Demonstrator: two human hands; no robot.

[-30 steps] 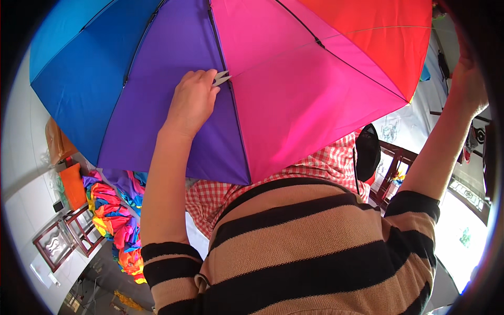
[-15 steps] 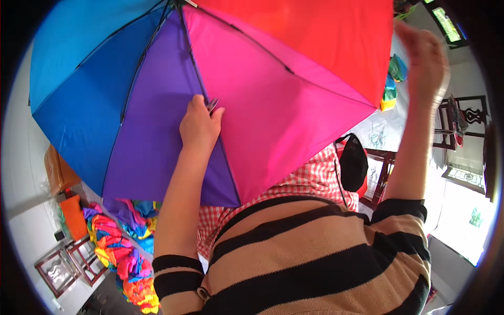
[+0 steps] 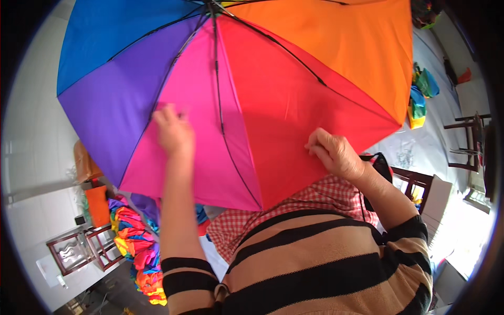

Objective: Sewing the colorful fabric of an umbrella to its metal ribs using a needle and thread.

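An open rainbow umbrella spreads before me with its inner side toward me, its dark ribs meeting at the hub at the top. My left hand is over the pink panel, close to the rib bordering the purple one. Its fingers are curled and blurred around a small metal tool, pointed like thread snips. In front of the red panel, my right hand is closed, thumb against the forefinger. Whatever it pinches, if anything, is too small to make out.
A heap of rainbow cloth lies at lower left, near a wooden chair and an orange bag. More folded colourful cloth is at far right, with another chair. A red checked cloth covers my lap.
The umbrella has turned, its lower panels swinging left, so red now faces my right hand. That hand has come down from the upper right. My left hand has shifted slightly left and down.
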